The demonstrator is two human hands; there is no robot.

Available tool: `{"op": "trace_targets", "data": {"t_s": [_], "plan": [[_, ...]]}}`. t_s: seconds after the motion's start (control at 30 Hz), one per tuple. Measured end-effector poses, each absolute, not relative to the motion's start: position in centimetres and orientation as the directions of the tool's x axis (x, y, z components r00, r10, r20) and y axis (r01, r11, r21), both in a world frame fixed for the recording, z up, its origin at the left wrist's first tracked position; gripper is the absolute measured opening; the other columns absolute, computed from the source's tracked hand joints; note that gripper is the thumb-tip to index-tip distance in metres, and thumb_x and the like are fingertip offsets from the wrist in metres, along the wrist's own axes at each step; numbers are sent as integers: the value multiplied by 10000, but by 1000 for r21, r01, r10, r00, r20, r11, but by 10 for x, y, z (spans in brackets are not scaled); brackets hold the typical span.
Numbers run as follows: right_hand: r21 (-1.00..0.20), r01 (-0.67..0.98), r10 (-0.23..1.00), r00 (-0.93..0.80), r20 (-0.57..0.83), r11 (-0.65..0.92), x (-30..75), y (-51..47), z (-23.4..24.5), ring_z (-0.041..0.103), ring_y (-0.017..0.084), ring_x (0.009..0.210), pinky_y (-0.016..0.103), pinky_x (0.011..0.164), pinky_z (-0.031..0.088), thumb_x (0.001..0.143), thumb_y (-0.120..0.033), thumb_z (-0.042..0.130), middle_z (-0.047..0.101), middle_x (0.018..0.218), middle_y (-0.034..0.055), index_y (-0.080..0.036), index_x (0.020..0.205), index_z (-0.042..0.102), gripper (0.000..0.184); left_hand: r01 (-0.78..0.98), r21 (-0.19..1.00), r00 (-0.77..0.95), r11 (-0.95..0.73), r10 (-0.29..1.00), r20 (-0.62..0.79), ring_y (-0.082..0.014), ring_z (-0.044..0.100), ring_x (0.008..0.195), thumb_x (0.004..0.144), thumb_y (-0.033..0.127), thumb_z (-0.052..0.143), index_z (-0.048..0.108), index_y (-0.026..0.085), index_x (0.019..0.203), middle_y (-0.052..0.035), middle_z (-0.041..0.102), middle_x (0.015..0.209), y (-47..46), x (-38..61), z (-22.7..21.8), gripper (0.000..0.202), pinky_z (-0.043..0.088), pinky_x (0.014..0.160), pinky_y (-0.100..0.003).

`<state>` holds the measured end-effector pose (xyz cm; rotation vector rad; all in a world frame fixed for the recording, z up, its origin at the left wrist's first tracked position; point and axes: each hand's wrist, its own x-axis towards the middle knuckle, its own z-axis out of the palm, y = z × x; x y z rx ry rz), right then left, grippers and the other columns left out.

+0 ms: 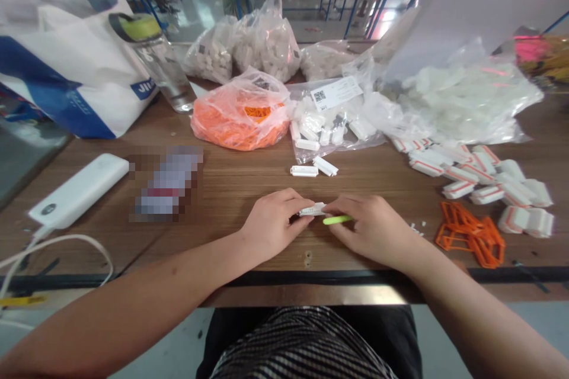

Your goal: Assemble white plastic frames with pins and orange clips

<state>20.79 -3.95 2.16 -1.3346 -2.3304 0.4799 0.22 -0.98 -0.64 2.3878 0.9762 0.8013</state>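
My left hand (273,222) pinches a small white plastic part (312,210) just above the wooden table (231,189). My right hand (376,228) meets it from the right, fingers closed on the same part and on a thin green stick (336,219) lying under the fingers. Two more white parts (313,168) lie loose on the table beyond my hands. An orange-filled plastic bag (242,115) and an open clear bag of white parts (331,124) sit further back.
Finished white pieces with orange edges (480,177) pile at the right, beside orange frames (471,237). A white power bank (80,189) with cable lies left. A clear bottle (162,62), a white-blue bag (66,53) and more clear bags (462,95) stand behind.
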Motion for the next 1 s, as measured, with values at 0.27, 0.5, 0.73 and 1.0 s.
{"op": "trace_targets", "data": {"t_s": [0.27,0.5,0.73,1.0], "plan": [[-813,517,944,29,330,268,230,-29,27,613,157,728,285,652,464,975,-403,380,669,795,45,-209,811,698,408,581,556,571,-595,784,243,-181,648,797,854,254,663,707,217,985,-10,709,885,-6,-4,-2,143,514,733,-333],[-973,229,994,101,46,21,224,-24,21,507,94,415,215,368,332,875,-569,542,618,538,8,-184,725,660,430,578,589,557,-566,800,222,-153,631,754,842,248,657,698,208,965,0,698,880,-5,-4,-1,135,495,695,-299],[-986,167,998,62,-15,-25,208,-22,15,554,96,399,200,335,345,810,-632,567,625,535,29,-157,650,618,503,580,604,550,-546,810,205,-149,628,741,839,243,654,703,205,957,-8,695,878,-5,-2,0,133,494,686,-292],[-988,150,994,104,-33,-48,205,-22,10,562,96,384,195,342,410,814,-582,580,611,510,18,-156,647,608,459,590,583,557,-559,804,207,-154,631,740,841,244,653,703,206,962,-9,702,874,-5,-2,2,136,508,712,-303]]}}
